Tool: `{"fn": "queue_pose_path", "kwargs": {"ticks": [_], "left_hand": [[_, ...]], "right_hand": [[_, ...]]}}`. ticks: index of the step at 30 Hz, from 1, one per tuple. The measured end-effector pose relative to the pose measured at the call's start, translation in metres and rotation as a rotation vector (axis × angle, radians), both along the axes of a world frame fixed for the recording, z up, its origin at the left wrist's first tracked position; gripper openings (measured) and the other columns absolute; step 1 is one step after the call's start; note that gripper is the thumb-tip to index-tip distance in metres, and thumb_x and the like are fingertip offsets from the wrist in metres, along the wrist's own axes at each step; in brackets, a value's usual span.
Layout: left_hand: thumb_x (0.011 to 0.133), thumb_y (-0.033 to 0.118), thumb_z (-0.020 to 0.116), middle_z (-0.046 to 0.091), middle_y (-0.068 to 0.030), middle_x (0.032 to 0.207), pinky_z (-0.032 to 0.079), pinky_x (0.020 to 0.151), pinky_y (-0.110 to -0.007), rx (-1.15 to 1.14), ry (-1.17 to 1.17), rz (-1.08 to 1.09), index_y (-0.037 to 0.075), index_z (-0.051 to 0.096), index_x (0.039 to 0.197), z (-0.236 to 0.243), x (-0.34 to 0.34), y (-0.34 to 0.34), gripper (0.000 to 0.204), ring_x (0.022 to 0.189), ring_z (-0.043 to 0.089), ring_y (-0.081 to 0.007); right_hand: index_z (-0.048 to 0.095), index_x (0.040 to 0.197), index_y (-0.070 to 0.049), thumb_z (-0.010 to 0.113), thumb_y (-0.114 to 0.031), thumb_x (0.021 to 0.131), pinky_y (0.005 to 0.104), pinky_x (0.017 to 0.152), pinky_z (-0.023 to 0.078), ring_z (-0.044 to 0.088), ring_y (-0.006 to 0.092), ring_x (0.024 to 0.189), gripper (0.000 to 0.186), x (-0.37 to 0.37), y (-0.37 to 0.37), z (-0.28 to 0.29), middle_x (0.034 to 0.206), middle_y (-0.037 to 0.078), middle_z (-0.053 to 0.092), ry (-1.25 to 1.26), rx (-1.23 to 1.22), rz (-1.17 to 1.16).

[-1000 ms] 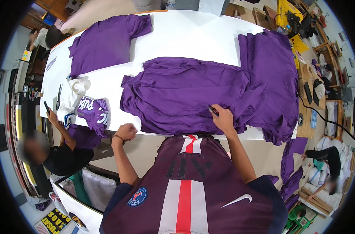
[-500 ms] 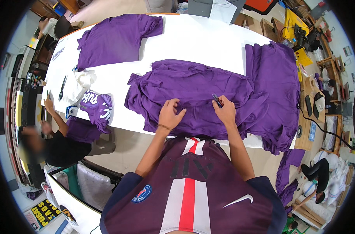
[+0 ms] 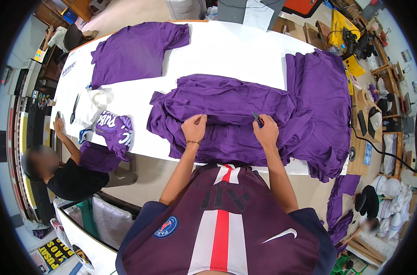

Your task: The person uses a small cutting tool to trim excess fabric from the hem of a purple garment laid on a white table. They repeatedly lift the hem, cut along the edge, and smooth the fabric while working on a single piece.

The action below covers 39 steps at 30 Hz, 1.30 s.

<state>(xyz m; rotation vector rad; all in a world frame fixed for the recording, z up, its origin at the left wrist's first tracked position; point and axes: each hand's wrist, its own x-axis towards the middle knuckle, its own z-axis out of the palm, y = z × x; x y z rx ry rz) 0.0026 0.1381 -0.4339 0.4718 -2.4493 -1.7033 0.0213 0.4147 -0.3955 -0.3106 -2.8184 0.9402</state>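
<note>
A heap of rumpled purple T-shirts (image 3: 236, 98) lies on the white table in front of me. My left hand (image 3: 194, 128) is closed in a pinch on a fold of the nearest purple shirt. In my right hand (image 3: 266, 132) is a small pair of thread snips (image 3: 256, 118), its dark pointed tip sticking up past the fingers. The snips are over the same shirt, a short way right of my left hand. Most of their handle is hidden in my palm.
A flat purple T-shirt (image 3: 130, 55) lies at the far left, with a purple stack (image 3: 318, 105) at the right. Scissors (image 3: 74, 109), white cloth (image 3: 97, 103) and a printed purple shirt (image 3: 114, 128) are at left. A co-worker (image 3: 75, 176) sits by the left edge.
My left hand has gone from spread fingers to a pinch on the cloth, shifting slightly left. My right hand has turned a little with the snips. The co-worker's head has shifted.
</note>
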Motion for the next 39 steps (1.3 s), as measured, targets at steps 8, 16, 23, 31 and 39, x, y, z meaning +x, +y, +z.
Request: {"fn": "queue_pose_path", "kwargs": {"ticks": [8, 16, 23, 31, 39], "left_hand": [[0.092, 0.013, 0.068, 0.068, -0.0067, 0.087, 0.057, 0.082, -0.041, 1.118, -0.177, 0.292, 0.004, 0.066, 0.093, 0.018, 0.001, -0.005, 0.009, 0.08, 0.067, -0.0217], [0.092, 0.018, 0.065, 0.074, -0.0094, 0.099, 0.053, 0.09, -0.05, 1.093, -0.341, 0.102, 0.005, 0.067, 0.099, 0.012, 0.009, -0.016, 0.014, 0.097, 0.072, -0.0259], [0.092, 0.023, 0.072, 0.073, -0.0036, 0.096, 0.054, 0.081, -0.038, 0.781, -0.456, -0.055, 0.005, 0.072, 0.101, 0.016, 0.016, -0.02, 0.02, 0.088, 0.07, -0.0177], [0.092, 0.024, 0.078, 0.067, 0.0067, 0.088, 0.043, 0.065, -0.025, 0.263, -0.355, -0.298, 0.011, 0.076, 0.097, 0.006, 0.009, -0.022, 0.014, 0.071, 0.057, -0.0053], [0.091, 0.026, 0.077, 0.07, 0.0042, 0.091, 0.049, 0.074, -0.032, 0.957, -0.389, 0.112, 0.016, 0.071, 0.093, 0.016, -0.002, -0.016, 0.012, 0.082, 0.067, -0.0122]], "right_hand": [[0.065, 0.104, -0.008, 0.07, -0.015, 0.09, 0.0463, 0.073, 0.053, 0.07, 0.0348, 0.088, 0.017, 0.005, -0.006, -0.014, 0.094, 0.01, 0.067, 0.084, -0.039, 0.006], [0.064, 0.1, -0.002, 0.069, -0.013, 0.093, 0.0418, 0.079, 0.049, 0.065, 0.0311, 0.082, 0.014, -0.008, 0.006, -0.025, 0.088, 0.012, 0.062, 0.118, -0.252, -0.147], [0.055, 0.102, -0.012, 0.066, -0.013, 0.099, 0.0245, 0.038, 0.025, 0.037, 0.0072, 0.045, 0.011, -0.02, 0.022, -0.015, 0.074, -0.003, 0.048, -0.3, -1.544, -0.456], [0.063, 0.1, -0.009, 0.068, -0.017, 0.097, 0.0243, 0.038, 0.025, 0.035, 0.0057, 0.044, 0.01, -0.019, 0.033, -0.006, 0.075, -0.005, 0.05, -0.406, -1.58, -0.261], [0.065, 0.101, -0.009, 0.067, -0.017, 0.099, 0.0227, 0.038, 0.026, 0.035, 0.0053, 0.043, 0.009, -0.012, 0.043, -0.021, 0.069, -0.004, 0.051, -0.324, -1.639, -0.252]]}}
